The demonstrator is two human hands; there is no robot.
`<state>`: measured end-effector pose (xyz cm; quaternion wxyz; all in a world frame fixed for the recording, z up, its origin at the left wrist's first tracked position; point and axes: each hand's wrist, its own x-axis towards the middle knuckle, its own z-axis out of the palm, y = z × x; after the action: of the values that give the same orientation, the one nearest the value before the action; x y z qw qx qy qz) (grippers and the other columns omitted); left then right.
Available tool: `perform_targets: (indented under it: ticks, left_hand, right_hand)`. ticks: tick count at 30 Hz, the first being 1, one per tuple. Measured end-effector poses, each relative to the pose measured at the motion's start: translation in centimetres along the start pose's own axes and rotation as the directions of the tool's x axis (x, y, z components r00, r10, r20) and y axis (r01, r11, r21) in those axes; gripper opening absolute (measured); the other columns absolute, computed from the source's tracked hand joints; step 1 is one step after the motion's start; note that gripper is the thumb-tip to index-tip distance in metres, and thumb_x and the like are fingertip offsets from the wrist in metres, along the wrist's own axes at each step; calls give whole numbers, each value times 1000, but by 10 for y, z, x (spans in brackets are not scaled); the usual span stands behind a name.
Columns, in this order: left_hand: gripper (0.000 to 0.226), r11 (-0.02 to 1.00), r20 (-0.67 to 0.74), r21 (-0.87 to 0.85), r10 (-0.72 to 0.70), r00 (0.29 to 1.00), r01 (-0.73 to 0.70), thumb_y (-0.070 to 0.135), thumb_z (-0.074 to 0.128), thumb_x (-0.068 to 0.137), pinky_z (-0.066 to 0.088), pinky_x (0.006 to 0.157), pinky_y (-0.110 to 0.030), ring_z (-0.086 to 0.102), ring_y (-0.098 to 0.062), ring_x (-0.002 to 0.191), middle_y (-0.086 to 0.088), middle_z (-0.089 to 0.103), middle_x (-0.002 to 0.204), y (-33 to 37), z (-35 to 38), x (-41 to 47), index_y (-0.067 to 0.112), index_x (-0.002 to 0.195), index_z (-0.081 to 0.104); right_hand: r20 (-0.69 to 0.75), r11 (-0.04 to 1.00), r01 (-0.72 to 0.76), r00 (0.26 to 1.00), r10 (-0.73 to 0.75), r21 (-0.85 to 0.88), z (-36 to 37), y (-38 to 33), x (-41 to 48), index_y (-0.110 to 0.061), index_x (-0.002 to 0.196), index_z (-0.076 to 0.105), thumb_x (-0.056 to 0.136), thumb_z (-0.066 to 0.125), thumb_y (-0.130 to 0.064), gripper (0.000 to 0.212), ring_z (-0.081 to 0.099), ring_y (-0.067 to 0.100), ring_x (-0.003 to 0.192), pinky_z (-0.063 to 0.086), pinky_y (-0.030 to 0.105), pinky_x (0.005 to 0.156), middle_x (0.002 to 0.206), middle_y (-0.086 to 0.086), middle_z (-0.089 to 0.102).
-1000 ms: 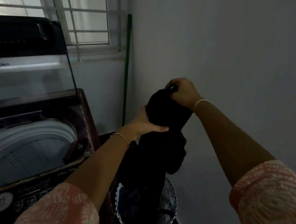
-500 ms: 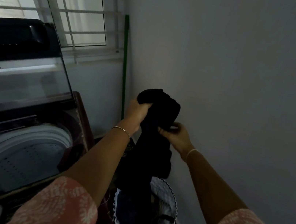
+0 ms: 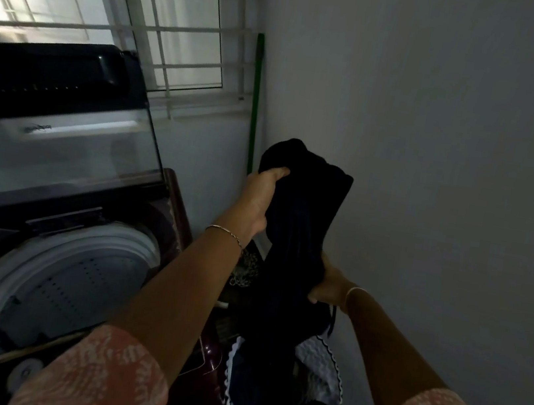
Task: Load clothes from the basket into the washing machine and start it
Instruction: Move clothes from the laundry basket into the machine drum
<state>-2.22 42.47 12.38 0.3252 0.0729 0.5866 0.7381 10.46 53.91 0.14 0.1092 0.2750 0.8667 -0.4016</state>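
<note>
A long dark garment (image 3: 300, 228) hangs above the round laundry basket (image 3: 334, 382) at the bottom right, its lower end still inside the basket. My left hand (image 3: 259, 197) grips the garment's top. My right hand (image 3: 329, 284) holds it lower down, on its right side. The top-loading washing machine (image 3: 175, 202) stands to the left with its lid (image 3: 55, 122) raised and its white drum (image 3: 50, 277) exposed. The basket holds more dark clothes, hard to tell apart in the dim light.
A green stick (image 3: 255, 103) leans in the corner behind the garment. A barred window (image 3: 131, 8) is above the machine, and a plain wall (image 3: 455, 161) closes in the right side. The machine's control panel (image 3: 21, 373) runs along its front edge.
My right hand has let go of the garment's top and slid down to grip its middle. My left hand has moved up to hold the top. The garment is lifted further out.
</note>
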Motion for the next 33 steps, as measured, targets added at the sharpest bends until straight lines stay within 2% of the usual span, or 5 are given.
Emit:
perform_targets:
  ticks: [4,7,13,20,33]
  left_hand:
    - [41,1000,20,-29,2,1000,-1,24,61,84,54,88,-39,64,-29,103,-14,67,113,11,-8,0,7,121,63]
    - [39,998,15,-58,2,1000,-1,23,61,85,55,86,-38,64,-28,102,-15,67,113,13,-13,0,7,121,63]
    - [49,995,-61,-96,-1,998,-4,28,66,80,56,80,-36,65,-28,101,-13,68,112,9,-34,1,8,124,61]
    - [63,1000,-174,7,31,984,-30,31,72,78,56,71,-30,65,-28,99,-15,64,117,-8,-54,3,4,132,52]
    - [82,946,203,325,-55,978,-14,12,86,57,53,94,-40,64,-27,108,-12,65,120,-20,-33,-19,10,133,52]
  right_hand:
    - [167,998,-15,986,4,67,-3,-15,-5,-18,105,56,68,53,16,50,54,27,84,46,33,62,93,7,56]
    - [93,987,-28,996,14,155,-5,-19,-9,-7,77,60,71,53,14,23,48,18,61,40,25,51,72,7,53]
    - [-70,947,5,997,18,320,-29,-13,-10,10,95,65,64,72,14,32,62,27,84,54,44,80,90,15,64]
    - [-413,919,258,903,-119,299,-69,-37,-21,0,95,67,63,72,17,36,62,21,83,56,24,69,88,9,66]
    - [-504,659,552,813,-291,510,-120,-127,-43,-11,85,64,86,60,4,16,63,13,74,55,19,70,83,4,65]
